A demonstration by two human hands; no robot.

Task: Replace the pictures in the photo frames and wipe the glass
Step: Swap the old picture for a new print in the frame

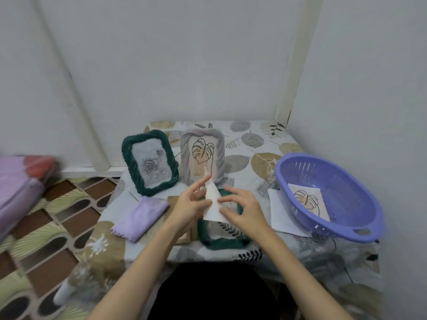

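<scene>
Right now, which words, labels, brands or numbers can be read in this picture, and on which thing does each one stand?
None can be read.
Grey ropy picture frame with the leaf drawing: a small mark under the leaf, too blurred to read.
Purple plastic basket, lilac cloth: no text visible.

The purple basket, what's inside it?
Inside the purple basket lies a leaf drawing on paper. The near rim hides its lower edge. A white sheet pokes out underneath.
</scene>
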